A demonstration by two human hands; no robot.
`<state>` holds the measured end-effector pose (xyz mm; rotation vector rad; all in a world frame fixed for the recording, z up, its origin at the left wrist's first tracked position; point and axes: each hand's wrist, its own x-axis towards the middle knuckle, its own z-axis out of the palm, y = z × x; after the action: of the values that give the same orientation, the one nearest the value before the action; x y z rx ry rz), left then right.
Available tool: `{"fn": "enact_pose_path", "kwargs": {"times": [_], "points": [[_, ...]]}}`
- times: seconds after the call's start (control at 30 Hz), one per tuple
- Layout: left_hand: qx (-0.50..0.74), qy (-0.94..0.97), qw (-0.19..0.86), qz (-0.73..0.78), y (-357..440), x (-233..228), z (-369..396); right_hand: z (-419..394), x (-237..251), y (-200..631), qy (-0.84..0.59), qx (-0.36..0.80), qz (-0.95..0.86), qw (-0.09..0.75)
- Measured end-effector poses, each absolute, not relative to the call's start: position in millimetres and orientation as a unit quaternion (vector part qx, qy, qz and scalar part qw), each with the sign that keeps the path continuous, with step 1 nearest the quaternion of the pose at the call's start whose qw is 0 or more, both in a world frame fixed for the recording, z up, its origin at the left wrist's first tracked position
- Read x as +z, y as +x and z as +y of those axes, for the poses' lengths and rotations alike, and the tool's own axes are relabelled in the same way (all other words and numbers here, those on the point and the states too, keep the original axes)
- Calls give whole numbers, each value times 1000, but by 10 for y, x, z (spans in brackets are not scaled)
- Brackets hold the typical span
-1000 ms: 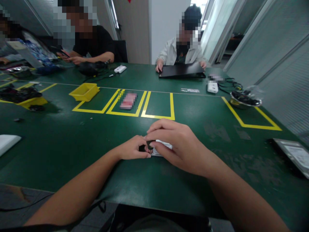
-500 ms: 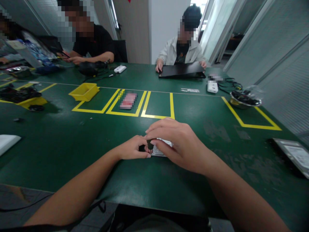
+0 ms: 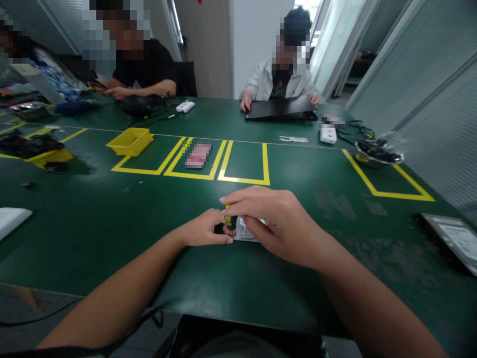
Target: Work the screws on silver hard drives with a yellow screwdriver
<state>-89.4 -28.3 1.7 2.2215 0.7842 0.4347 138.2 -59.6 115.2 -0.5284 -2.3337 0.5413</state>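
Observation:
My right hand (image 3: 279,219) curls its fingers and thumb round a short screwdriver (image 3: 230,219) with a black and yellow handle, held upright. Below it lies a silver hard drive (image 3: 245,229) on the green table, largely covered by that hand. The screwdriver's shaft points down at the drive's left end; its tip is hard to make out. My left hand (image 3: 206,227) grips this left end, thumb at the near corner and fingers behind the screwdriver.
A second hard drive (image 3: 452,241) lies at the right. Yellow tape (image 3: 242,180) marks boxes on the table, with a pink, blurred item (image 3: 198,155) in one. A yellow bin (image 3: 131,141) stands left of it, a metal bowl (image 3: 378,153) at right. A co-worker opposite holds a black panel (image 3: 281,108).
My right hand has shifted its fingers slightly on the screwdriver, and more of the yellow on its handle shows. My left hand and the hard drive stay put.

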Motion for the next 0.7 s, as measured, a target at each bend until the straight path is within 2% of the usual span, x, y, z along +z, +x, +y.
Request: {"fn": "enact_pose_path", "kwargs": {"times": [0.7], "points": [[183,866,373,279,-906,-26,-269,-646,1229,1388,-234,194,-913,273]]}}
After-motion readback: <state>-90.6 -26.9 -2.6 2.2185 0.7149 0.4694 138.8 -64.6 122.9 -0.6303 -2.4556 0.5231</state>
